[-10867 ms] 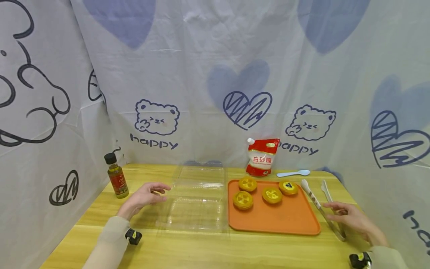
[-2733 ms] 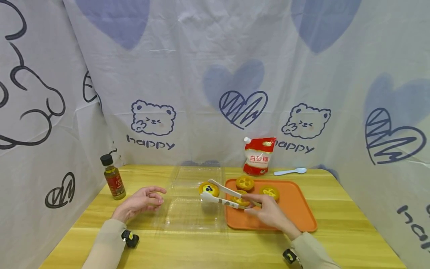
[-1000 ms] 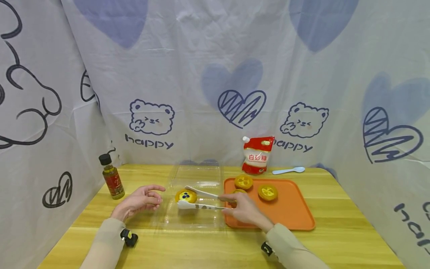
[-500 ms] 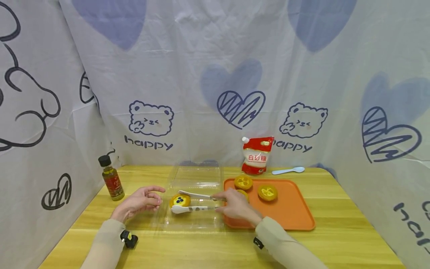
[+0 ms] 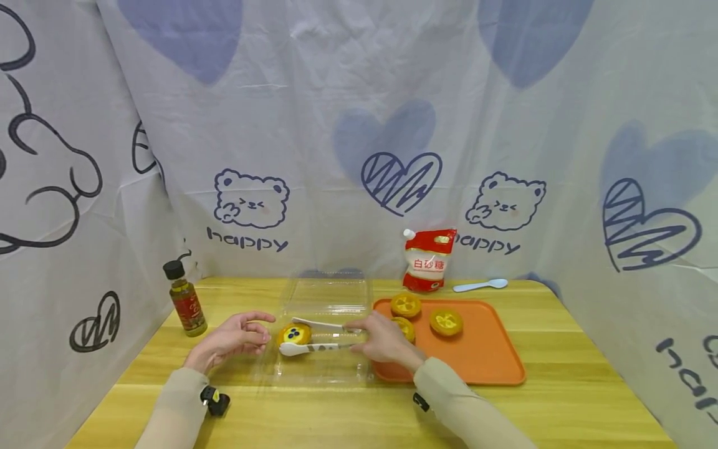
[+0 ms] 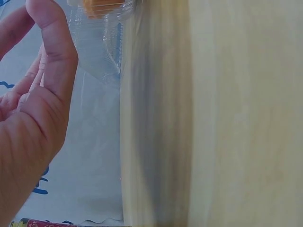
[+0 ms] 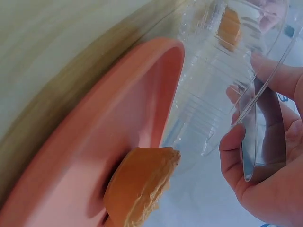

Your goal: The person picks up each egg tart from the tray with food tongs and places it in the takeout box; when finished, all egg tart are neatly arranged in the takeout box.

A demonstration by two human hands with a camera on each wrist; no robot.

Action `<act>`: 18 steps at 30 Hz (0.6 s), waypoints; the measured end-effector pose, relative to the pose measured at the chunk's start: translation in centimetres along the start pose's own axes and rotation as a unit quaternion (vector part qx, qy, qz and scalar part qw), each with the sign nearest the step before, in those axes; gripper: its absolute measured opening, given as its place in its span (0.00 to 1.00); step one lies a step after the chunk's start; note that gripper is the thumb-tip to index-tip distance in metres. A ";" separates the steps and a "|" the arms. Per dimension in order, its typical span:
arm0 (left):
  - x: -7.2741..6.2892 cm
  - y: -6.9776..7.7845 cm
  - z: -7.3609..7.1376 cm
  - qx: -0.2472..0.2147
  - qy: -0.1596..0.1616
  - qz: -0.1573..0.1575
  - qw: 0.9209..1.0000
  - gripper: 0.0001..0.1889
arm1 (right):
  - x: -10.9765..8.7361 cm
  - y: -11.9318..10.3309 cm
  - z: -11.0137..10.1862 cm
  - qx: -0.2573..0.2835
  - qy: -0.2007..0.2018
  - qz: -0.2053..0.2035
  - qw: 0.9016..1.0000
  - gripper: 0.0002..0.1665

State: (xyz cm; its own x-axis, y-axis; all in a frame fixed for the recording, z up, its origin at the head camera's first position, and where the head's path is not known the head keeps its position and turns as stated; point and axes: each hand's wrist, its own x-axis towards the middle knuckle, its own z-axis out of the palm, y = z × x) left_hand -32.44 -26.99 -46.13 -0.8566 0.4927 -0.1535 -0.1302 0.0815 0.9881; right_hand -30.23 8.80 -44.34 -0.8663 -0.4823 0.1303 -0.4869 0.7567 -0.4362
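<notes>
Blueberry-topped egg tart (image 5: 294,336) sits at the left end of the near half of a clear plastic clamshell (image 5: 342,369), whose lid (image 5: 331,293) lies folded back toward the curtain (image 5: 325,156). White-tipped tongs (image 5: 297,349) flank the tart, one arm on its far side and one on its near side. Whether it rests on the clamshell's floor or hangs just above it, I cannot tell.

The right hand (image 5: 384,340) has its fingers curled round the tongs' metal handle, reaching in over the right edge of the clamshell. The left hand (image 5: 232,337) holds nothing; its fingers bend loosely just beside the clamshell's left edge, and contact with the plastic is unclear.

Placing the tart appears to be the step in hand, near its end. The next move seems to call for settling the base flat, easing the squeeze so both arms spread evenly, then lifting straight up without dragging the pastry. Three other tarts stand on the orange tray (image 5: 465,355), one partly hidden behind the right hand.
</notes>
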 end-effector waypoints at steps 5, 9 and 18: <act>0.0 0.2 0.3 -0.001 0.006 -0.003 1.000 0.33 | 0.3 -0.2 -0.1 -0.011 -0.009 0.014 1.000 0.28; -0.1 0.3 0.3 0.002 0.005 0.000 1.000 0.33 | 0.3 -0.1 -0.3 -0.008 -0.017 0.006 1.000 0.30; 0.0 0.2 0.2 0.008 0.008 -0.004 1.000 0.33 | 0.4 0.4 -1.4 0.000 -0.014 -0.013 1.000 0.27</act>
State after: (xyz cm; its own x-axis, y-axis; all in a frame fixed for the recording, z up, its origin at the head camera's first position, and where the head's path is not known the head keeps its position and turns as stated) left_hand -32.34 -26.80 -45.91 -0.8638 0.4774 -0.1611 -0.1295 0.0988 0.9867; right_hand -30.92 9.47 -43.20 -0.8503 -0.5134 0.1159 -0.5083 0.7439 -0.4338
